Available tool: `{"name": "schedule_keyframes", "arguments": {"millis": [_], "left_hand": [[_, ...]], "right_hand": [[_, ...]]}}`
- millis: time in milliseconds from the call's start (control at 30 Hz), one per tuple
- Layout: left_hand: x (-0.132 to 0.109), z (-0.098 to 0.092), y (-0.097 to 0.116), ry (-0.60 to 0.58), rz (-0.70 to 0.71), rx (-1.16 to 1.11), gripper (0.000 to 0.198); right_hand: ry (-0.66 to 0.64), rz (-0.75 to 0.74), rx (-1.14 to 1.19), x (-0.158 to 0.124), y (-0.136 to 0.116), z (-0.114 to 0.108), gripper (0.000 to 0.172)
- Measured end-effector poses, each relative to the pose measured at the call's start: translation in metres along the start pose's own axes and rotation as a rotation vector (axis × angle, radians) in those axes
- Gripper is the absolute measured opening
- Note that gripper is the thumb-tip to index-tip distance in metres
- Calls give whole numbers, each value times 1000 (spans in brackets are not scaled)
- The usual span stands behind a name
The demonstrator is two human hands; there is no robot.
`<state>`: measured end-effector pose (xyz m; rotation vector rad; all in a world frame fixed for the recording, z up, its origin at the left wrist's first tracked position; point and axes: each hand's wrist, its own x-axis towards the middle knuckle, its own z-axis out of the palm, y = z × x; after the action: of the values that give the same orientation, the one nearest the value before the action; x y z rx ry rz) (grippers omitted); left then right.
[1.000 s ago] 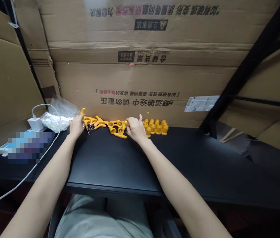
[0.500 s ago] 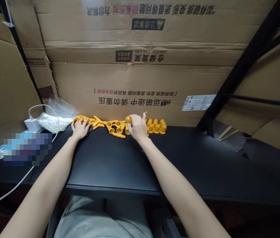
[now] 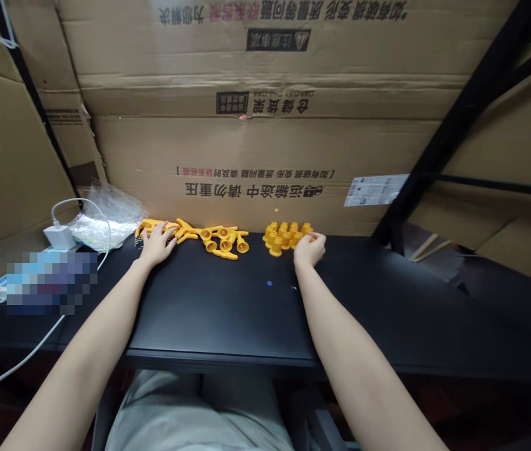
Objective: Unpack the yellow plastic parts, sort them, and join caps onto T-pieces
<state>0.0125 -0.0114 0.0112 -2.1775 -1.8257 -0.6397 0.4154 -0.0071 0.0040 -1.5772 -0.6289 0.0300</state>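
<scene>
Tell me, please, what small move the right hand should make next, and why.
Perhaps open the grip of the right hand gently, then lift it straight up: it is curled at the right end of the close-set upright yellow cups, so a sideways pull might tip one. Whether it holds one is hard to see.

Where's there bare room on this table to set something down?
The tabletop is bare between the forearms, apart from a small blue spot and pale speck, and right of the right hand toward the black post. Crowded: yellow pieces along the cardboard; plastic bag and white charger at left.
</scene>
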Motion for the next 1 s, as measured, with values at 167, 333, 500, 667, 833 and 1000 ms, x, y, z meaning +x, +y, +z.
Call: {"name": "schedule_keyframes", "arguments": {"millis": [167,333,500,667,833,1000], "left_hand": [[0,8,1,-159,71,12,44],[0,9,2,-166,40,20,45],[0,8,1,-156,7,12,45],[-1,8,2,-159,-26,27,45],[0,10,1,-155,-37,36,45],[1,12,-1,-161,-29,14,46]], "right_hand": [[-132,59,35,2,13,12,12],[-126,-1,68,1,20,19,9],[38,-93,-4,1,17,15,12],[-32,-45,-76,-4,6,7,5],[-236,-31,-184,-12,-5,1,19],[-240,-27,-245,-14,-8,-2,21]]}}
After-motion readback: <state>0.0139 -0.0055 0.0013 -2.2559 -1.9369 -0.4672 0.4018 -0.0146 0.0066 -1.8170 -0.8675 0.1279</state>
